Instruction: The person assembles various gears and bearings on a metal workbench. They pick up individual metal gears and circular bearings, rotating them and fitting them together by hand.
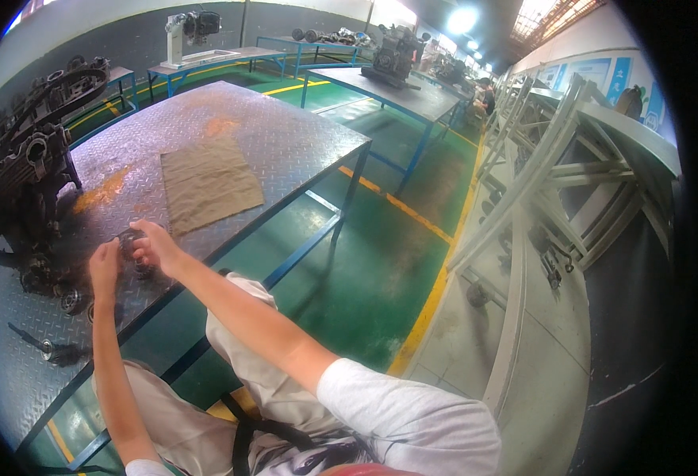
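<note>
Both hands meet over the near edge of a diamond-plate metal table (309,136). Between them is a small dark ring-shaped metal part (129,238), partly covered by fingers. My left hand (105,263) pinches its left side. On its other side, my right hand (155,246) grips it with curled fingers. A second dark round part (143,270) lies just below my right hand. Left of my hands stands a dark, greasy engine (32,163). Round metal pieces (71,301) lie by its base, and a rod-like part with a shiny round end (47,347) rests nearer me.
A brown cloth (210,186) lies flat on the table beyond my hands. Farther off, another table (349,77) bears an engine block (396,55). Grey metal frames (555,174) stand along the right wall. Yellow lines (412,214) cross the green floor.
</note>
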The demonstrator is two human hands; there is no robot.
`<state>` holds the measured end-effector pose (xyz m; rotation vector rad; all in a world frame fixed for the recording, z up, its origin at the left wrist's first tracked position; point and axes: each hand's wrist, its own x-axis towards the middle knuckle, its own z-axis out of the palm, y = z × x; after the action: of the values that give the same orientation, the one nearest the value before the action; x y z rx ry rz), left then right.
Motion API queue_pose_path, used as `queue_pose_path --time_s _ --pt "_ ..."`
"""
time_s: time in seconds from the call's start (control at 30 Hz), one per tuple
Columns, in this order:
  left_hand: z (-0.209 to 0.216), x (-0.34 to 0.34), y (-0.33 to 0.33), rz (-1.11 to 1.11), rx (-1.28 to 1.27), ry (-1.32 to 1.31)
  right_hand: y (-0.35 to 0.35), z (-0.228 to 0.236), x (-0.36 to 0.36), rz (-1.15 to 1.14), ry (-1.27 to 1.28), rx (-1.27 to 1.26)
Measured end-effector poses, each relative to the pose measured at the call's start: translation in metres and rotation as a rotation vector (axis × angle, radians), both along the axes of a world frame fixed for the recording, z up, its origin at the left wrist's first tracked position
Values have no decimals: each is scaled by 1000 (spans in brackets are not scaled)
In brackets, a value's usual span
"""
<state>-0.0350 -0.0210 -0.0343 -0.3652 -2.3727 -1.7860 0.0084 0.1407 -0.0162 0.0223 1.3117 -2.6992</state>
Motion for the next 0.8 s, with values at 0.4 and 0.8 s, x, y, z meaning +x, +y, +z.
queue_pose_path --time_s 0.4,0.8 --pt "13 20 14 -81 -134 121 3 6 7 -10 9 11" --pt "0 8 6 -51 -210 116 2 6 6 15 -16 98"
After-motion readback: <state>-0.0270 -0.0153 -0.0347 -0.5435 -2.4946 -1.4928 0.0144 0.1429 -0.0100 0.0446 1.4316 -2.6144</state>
